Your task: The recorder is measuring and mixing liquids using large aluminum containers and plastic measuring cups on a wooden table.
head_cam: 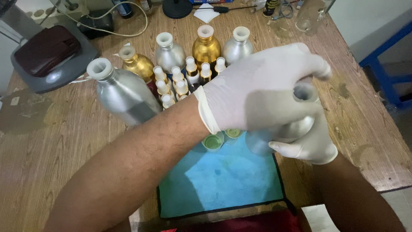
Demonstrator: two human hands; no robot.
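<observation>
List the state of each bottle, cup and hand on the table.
Left hand: gloved, over the top of the held bottle.
Right hand: gloved, gripping the held bottle.
Held bottle: silver, tilted, mouth open.
Big silver bottle: upright, white plug in its neck.
Gold bottle: upright, plugged.
Small bottles: upright, white-topped.
Green cups: upright, open.
Blue cloth: flat.

4 silver bottles (122, 92), 2 gold bottles (206, 47), 2 gloved hands (262, 92)
</observation>
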